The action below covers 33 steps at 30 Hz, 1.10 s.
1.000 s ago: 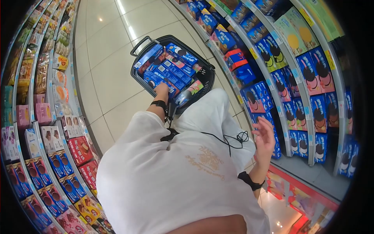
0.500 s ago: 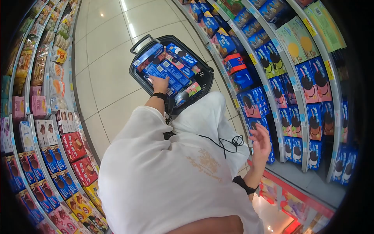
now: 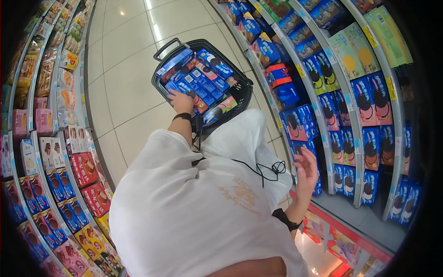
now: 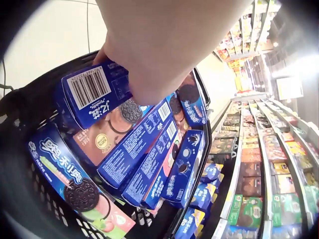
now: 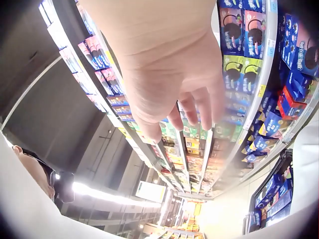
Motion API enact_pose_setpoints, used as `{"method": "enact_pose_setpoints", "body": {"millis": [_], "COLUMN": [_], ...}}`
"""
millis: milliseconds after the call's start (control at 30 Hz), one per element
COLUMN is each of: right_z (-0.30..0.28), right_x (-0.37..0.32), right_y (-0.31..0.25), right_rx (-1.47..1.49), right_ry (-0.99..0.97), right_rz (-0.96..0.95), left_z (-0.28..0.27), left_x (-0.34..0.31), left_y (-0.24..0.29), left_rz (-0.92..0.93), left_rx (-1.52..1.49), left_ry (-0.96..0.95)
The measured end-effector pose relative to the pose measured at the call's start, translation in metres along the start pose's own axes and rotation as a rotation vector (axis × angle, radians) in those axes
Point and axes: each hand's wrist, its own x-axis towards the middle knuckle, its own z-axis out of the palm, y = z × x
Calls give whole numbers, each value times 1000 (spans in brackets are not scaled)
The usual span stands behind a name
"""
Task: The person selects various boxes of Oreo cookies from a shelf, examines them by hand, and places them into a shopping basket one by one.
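In the head view a black shopping basket (image 3: 248, 86) holds several blue cookie boxes (image 3: 199, 86). At its near left side is my left hand (image 3: 181, 102). The left wrist view shows that hand's fingers round a blue and brown cookie box (image 4: 89, 94) with a barcode on its end, part of it hidden under the palm. Beside it lies a cookie box with a pink and green end (image 4: 82, 191). My right hand (image 3: 306, 173) is raised by the right shelf, fingers loosely bent; the right wrist view shows nothing in that hand (image 5: 174, 79).
Shelves of blue cookie boxes (image 3: 369, 94) rise on the right. On the left, shelves hold red boxes (image 3: 96, 198) and bagged goods. Tiled floor (image 3: 124, 87) runs between them. A black cable (image 3: 263, 173) lies across the white trousers (image 3: 235, 134).
My left hand has shifted slightly left and down along the basket's near left side, and the cookie box there now shows more of its brown face. My right hand has lowered slightly, still empty.
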Motion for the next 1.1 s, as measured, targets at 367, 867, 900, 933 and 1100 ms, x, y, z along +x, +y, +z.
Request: {"method": "enact_pose_setpoints", "body": {"millis": [367, 867, 900, 933, 1100], "right_z": [-5, -6, -6, -6, -5], "right_x": [-5, -7, -6, -4, -4], "right_y": [-3, 2, 2, 2, 3], "right_rx": [-33, -10, -10, -10, -2], "right_ry": [21, 6, 0, 4, 5], "right_rz": [-18, 37, 34, 34, 34], "left_z": [57, 63, 86, 87, 85], "left_x": [34, 63, 78, 77, 68], "left_y": [-19, -28, -40, -36, -31], "left_rz": [242, -201, -278, -275, -214], "left_rx": [477, -495, -654, -654, -958], "left_ry": [333, -84, -137, -140, -236]}}
